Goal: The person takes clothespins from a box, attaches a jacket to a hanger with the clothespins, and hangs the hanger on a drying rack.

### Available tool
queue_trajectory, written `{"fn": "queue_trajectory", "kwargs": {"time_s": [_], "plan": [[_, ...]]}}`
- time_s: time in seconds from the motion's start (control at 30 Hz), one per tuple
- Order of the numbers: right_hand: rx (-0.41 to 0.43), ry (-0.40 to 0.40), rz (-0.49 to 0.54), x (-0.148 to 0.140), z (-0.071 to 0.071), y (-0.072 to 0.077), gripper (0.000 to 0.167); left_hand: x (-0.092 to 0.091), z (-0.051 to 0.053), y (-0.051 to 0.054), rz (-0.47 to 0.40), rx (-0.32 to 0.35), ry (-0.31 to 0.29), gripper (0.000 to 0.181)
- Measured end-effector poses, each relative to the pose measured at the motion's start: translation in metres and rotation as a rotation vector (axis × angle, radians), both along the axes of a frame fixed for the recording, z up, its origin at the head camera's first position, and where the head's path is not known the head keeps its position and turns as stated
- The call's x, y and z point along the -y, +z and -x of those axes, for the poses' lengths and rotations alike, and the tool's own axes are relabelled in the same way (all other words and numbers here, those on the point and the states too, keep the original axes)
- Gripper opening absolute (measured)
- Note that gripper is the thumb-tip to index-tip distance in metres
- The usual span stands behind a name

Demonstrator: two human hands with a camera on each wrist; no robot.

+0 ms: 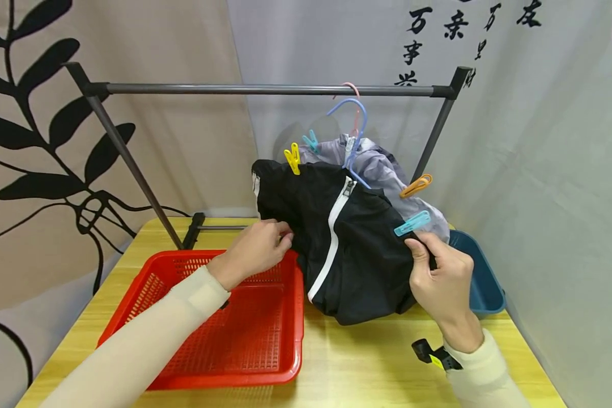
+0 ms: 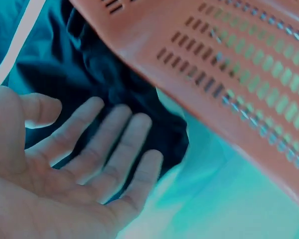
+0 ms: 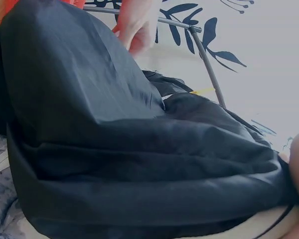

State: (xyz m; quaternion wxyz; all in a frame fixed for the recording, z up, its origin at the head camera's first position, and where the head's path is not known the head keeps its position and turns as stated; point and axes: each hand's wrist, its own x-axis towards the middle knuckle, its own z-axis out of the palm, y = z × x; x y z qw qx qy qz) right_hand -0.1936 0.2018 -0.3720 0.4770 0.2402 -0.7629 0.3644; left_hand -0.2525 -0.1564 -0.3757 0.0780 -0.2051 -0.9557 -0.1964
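A black zip-up jacket (image 1: 357,249) with a white zipper strip hangs on a blue hanger (image 1: 363,116). A yellow clothespin (image 1: 292,158) is on its left shoulder and a light-blue clothespin (image 1: 412,223) on its right. My right hand (image 1: 445,275) pinches the jacket's right edge just below that light-blue pin. At the jacket's left side is my left hand (image 1: 257,249); in the left wrist view its loosely bent fingers (image 2: 117,137) hold nothing. Black cloth (image 3: 119,149) fills most of the right wrist view, with part of my right hand at the edge.
A red basket (image 1: 297,340) stands left on the wooden table (image 1: 362,368), a blue bin (image 1: 481,277) at the right. Behind the jacket, a grey-purple garment (image 1: 382,164) with an orange clothespin (image 1: 416,186) hangs by a pink hanger (image 1: 356,90) from the rack bar (image 1: 234,89).
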Motion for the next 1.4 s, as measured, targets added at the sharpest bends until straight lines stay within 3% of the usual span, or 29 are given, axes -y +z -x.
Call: {"fn": "queue_trajectory", "kwargs": {"time_s": [0.2,0.4,0.53,0.7,0.97,1.4], "plan": [[-0.008,0.009,-0.021,0.002,0.002,-0.001,0.006,0.032,-0.006,0.01,-0.093,-0.119,0.035,0.019],[-0.021,0.011,-0.025,0.002,0.004,0.0,0.004,0.063,-0.005,0.022,-0.169,-0.282,0.131,0.021],[-0.038,0.009,-0.036,0.002,0.004,-0.001,0.004,0.082,-0.006,0.03,-0.231,-0.34,0.214,0.024],[-0.04,0.013,-0.037,0.002,0.005,-0.001,0.004,0.102,-0.009,0.035,-0.269,-0.372,0.301,0.024],[-0.041,0.017,-0.035,0.003,0.004,-0.002,0.005,0.13,-0.008,0.039,-0.336,-0.463,0.366,0.025],[-0.038,0.037,-0.028,0.003,0.006,-0.003,0.009,0.174,-0.001,0.038,-0.415,-0.453,0.641,0.05]]}}
